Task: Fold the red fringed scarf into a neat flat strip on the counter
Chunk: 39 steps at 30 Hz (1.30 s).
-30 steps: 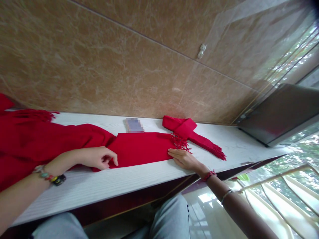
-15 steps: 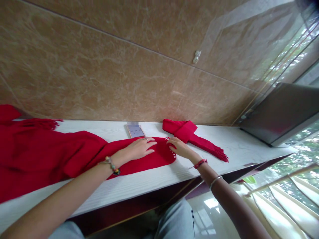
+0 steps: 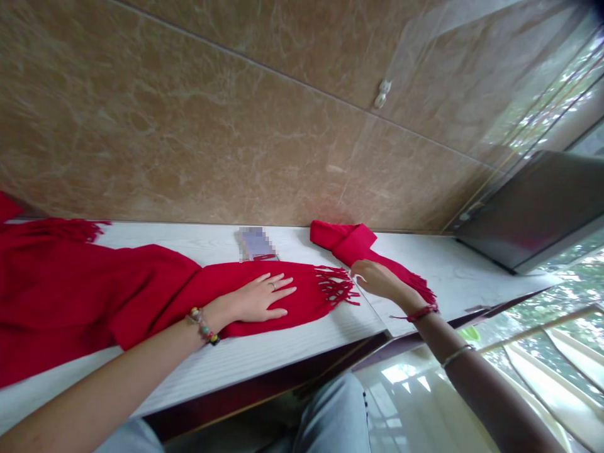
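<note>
A long red scarf (image 3: 155, 283) lies along the white countertop, with its right end flat and its tassels (image 3: 337, 286) spread out. My left hand (image 3: 259, 299) rests palm down on this flat part, fingers spread and a ring on one finger. My right hand (image 3: 380, 280) is curled at the upper tips of the tassels, thumb and fingers pinched together there; the strands between them are mostly hidden. Just behind it, a second red scarf (image 3: 353, 242), smaller and folded over itself, lies with its fringed tail partly covered by my right hand and wrist.
A phone (image 3: 257, 242) lies behind the long scarf, against its back edge. Brown marbled tiles (image 3: 212, 138) rise behind the countertop (image 3: 283, 352), and a small white hook (image 3: 382, 93) is fixed on them. A dark grey appliance (image 3: 538, 211) stands at the right end.
My right hand has moved right, off the scarf's end to the tassel tips. The fringe, tucked under before, now lies spread outward. My left hand has shifted slightly nearer and flattened.
</note>
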Each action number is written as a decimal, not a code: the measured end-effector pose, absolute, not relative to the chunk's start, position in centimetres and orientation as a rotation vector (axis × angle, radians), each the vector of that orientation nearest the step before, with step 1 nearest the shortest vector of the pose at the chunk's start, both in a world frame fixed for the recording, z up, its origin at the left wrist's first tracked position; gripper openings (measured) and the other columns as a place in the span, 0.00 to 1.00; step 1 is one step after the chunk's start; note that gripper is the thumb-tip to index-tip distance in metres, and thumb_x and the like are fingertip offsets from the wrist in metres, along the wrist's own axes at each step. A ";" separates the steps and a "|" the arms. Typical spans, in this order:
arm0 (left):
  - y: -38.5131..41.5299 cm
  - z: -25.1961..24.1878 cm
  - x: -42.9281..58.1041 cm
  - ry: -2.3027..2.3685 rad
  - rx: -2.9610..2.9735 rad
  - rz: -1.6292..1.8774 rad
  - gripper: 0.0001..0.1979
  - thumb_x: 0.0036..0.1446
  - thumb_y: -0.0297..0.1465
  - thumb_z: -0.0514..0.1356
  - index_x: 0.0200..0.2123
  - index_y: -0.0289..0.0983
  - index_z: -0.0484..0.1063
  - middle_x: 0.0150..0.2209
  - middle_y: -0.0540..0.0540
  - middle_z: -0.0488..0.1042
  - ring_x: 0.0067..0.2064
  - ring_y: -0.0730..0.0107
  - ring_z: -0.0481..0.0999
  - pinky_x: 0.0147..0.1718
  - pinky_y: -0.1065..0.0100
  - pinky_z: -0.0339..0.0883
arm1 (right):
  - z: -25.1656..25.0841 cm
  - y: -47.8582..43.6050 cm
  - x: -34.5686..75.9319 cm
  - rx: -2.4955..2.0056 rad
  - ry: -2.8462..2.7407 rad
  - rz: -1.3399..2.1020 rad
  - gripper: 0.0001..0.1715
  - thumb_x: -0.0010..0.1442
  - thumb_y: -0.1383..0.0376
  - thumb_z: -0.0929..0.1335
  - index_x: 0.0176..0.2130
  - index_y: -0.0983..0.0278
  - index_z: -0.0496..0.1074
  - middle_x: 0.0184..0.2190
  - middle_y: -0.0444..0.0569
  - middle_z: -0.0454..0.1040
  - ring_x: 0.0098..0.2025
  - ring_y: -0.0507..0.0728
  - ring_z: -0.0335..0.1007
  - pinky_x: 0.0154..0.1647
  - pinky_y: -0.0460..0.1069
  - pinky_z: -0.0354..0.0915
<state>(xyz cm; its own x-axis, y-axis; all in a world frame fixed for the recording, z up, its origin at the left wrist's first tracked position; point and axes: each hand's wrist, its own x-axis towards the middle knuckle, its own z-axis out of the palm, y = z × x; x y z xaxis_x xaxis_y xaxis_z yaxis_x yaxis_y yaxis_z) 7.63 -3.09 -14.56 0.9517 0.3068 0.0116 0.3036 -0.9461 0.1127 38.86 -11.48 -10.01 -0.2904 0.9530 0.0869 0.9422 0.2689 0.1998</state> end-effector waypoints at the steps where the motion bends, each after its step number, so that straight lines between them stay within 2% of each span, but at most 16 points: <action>1: -3.0 -14.7 7.6 0.446 2.996 0.052 0.28 0.59 0.46 0.47 0.61 0.45 0.48 0.63 0.47 0.45 0.63 0.60 0.42 0.58 0.57 0.36 | -9.8 -11.7 38.0 1.796 2.609 0.267 0.12 0.54 0.74 0.61 0.37 0.66 0.70 0.37 0.54 0.73 0.41 0.56 0.67 0.42 0.49 0.63; 3: -2.9 -14.7 7.6 0.402 3.004 0.066 0.28 0.58 0.48 0.48 0.60 0.48 0.49 0.63 0.47 0.45 0.63 0.58 0.40 0.57 0.55 0.35 | -9.7 -12.1 35.9 1.606 2.871 0.063 0.12 0.54 0.72 0.62 0.39 0.64 0.69 0.39 0.51 0.72 0.43 0.56 0.65 0.44 0.50 0.63; 6: -3.0 -14.5 7.5 0.403 3.006 0.052 0.28 0.57 0.49 0.48 0.59 0.49 0.51 0.63 0.47 0.45 0.63 0.56 0.39 0.57 0.54 0.35 | -10.5 -12.6 33.9 1.375 2.907 -0.103 0.12 0.50 0.75 0.62 0.34 0.64 0.69 0.34 0.50 0.71 0.40 0.55 0.66 0.42 0.51 0.63; 13: -3.2 -14.2 7.6 0.423 3.009 0.035 0.28 0.57 0.49 0.49 0.59 0.48 0.53 0.62 0.48 0.50 0.63 0.56 0.41 0.57 0.55 0.36 | -10.9 -14.1 38.1 1.554 2.657 0.072 0.13 0.47 0.77 0.60 0.30 0.64 0.69 0.28 0.48 0.71 0.31 0.54 0.66 0.35 0.50 0.63; 19: -3.3 -14.2 7.5 0.396 3.010 0.085 0.26 0.58 0.46 0.49 0.59 0.48 0.53 0.62 0.49 0.49 0.63 0.59 0.41 0.57 0.57 0.36 | -9.8 -14.2 35.1 1.508 2.877 0.046 0.16 0.49 0.74 0.63 0.39 0.64 0.70 0.40 0.51 0.69 0.44 0.57 0.63 0.46 0.52 0.61; 22: -3.3 -14.2 7.5 0.406 3.002 0.062 0.27 0.58 0.46 0.48 0.59 0.48 0.51 0.62 0.49 0.49 0.63 0.60 0.42 0.57 0.57 0.35 | -10.8 -13.4 33.1 1.445 2.878 -0.027 0.17 0.49 0.74 0.64 0.41 0.64 0.69 0.39 0.51 0.70 0.43 0.56 0.64 0.45 0.52 0.61; 26: -3.2 -14.3 7.5 0.408 3.004 0.039 0.27 0.58 0.47 0.48 0.60 0.48 0.50 0.62 0.50 0.49 0.63 0.60 0.41 0.57 0.56 0.34 | -11.8 -12.9 34.1 1.420 2.824 -0.019 0.17 0.48 0.77 0.62 0.38 0.65 0.69 0.35 0.50 0.71 0.39 0.55 0.65 0.42 0.50 0.62; 30: -3.1 -14.4 7.6 0.385 3.013 0.077 0.28 0.58 0.46 0.48 0.60 0.46 0.49 0.62 0.49 0.49 0.63 0.61 0.41 0.58 0.57 0.34 | -11.3 -13.6 37.1 1.488 2.707 0.098 0.13 0.47 0.77 0.62 0.32 0.65 0.69 0.32 0.50 0.71 0.36 0.55 0.66 0.39 0.50 0.62; 33: -3.2 -14.3 7.7 0.253 3.006 0.138 0.26 0.59 0.41 0.49 0.60 0.47 0.49 0.62 0.51 0.49 0.63 0.65 0.43 0.58 0.60 0.34 | -10.5 -14.0 37.7 1.583 2.675 0.159 0.10 0.48 0.76 0.61 0.28 0.66 0.69 0.31 0.51 0.70 0.35 0.56 0.65 0.38 0.51 0.63; 36: -3.4 -14.0 7.8 0.164 2.968 0.111 0.22 0.62 0.36 0.47 0.59 0.49 0.51 0.61 0.53 0.51 0.62 0.69 0.49 0.58 0.62 0.36 | -10.3 -13.6 36.3 1.609 2.835 0.064 0.13 0.49 0.76 0.62 0.33 0.66 0.70 0.37 0.53 0.70 0.41 0.56 0.64 0.43 0.50 0.62; 39: -3.6 -13.7 7.7 0.184 2.953 0.078 0.21 0.62 0.37 0.48 0.58 0.49 0.53 0.61 0.52 0.52 0.61 0.67 0.49 0.58 0.60 0.36 | -11.0 -12.6 34.5 1.537 2.922 -0.073 0.17 0.48 0.75 0.63 0.39 0.65 0.69 0.40 0.52 0.69 0.43 0.56 0.64 0.45 0.51 0.62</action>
